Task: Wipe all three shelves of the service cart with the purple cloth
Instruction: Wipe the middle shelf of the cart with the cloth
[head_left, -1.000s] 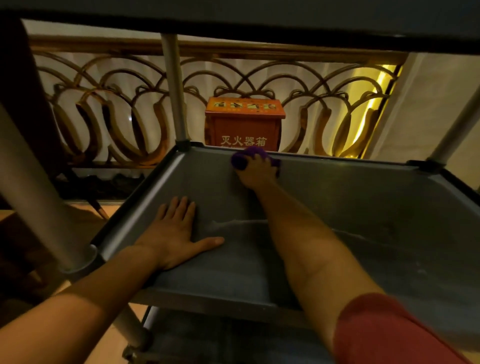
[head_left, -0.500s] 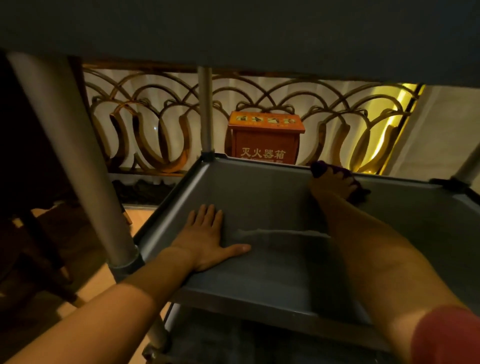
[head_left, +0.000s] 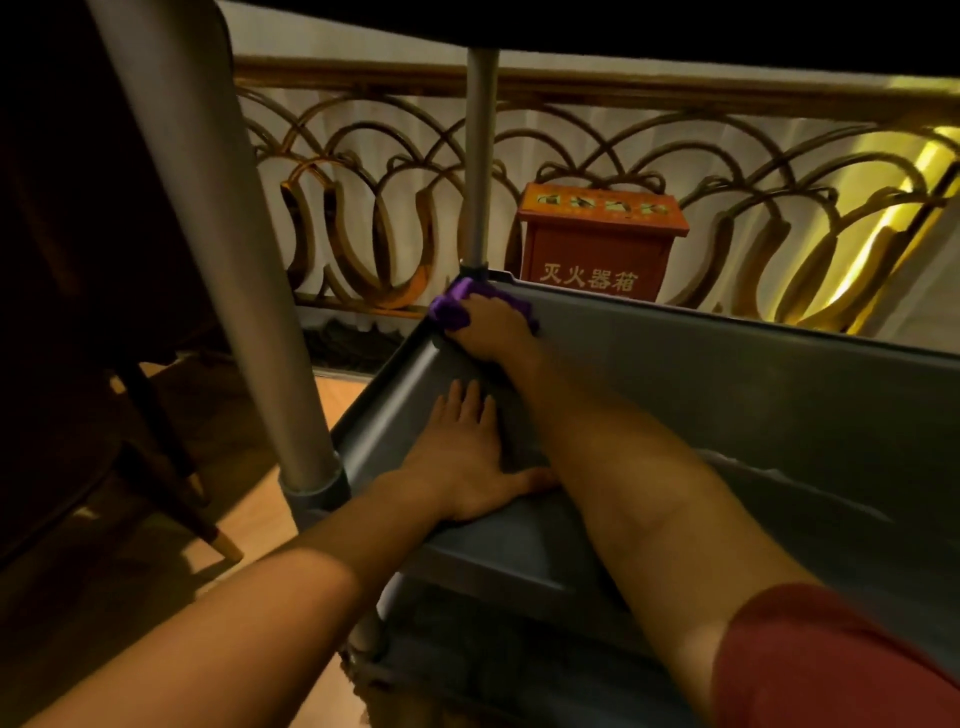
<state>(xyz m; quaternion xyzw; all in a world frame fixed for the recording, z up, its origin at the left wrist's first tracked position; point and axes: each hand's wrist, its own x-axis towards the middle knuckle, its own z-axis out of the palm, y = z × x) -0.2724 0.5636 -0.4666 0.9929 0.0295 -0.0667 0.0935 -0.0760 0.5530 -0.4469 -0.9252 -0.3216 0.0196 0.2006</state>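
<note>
I look into the grey middle shelf (head_left: 753, 395) of the service cart, under the dark underside of the top shelf (head_left: 623, 26). My right hand (head_left: 493, 332) presses the purple cloth (head_left: 452, 309) into the shelf's far left corner, by the rear post (head_left: 480, 156). The cloth bulges out past my fingers against the rim. My left hand (head_left: 462, 457) lies flat, fingers spread, on the shelf floor near the left rim. The bottom shelf (head_left: 467, 649) shows below the front edge.
The near left cart post (head_left: 218, 260) rises close to my left forearm. Behind the cart runs an ornate metal railing (head_left: 363, 208) with an orange-red box (head_left: 597, 239) marked in Chinese characters. A dark wooden chair (head_left: 104, 312) stands at left on the wood floor.
My right hand has swept the purple cloth from right of centre along the back wall into the far left corner. My left hand stays flat on the shelf. My view has shifted.
</note>
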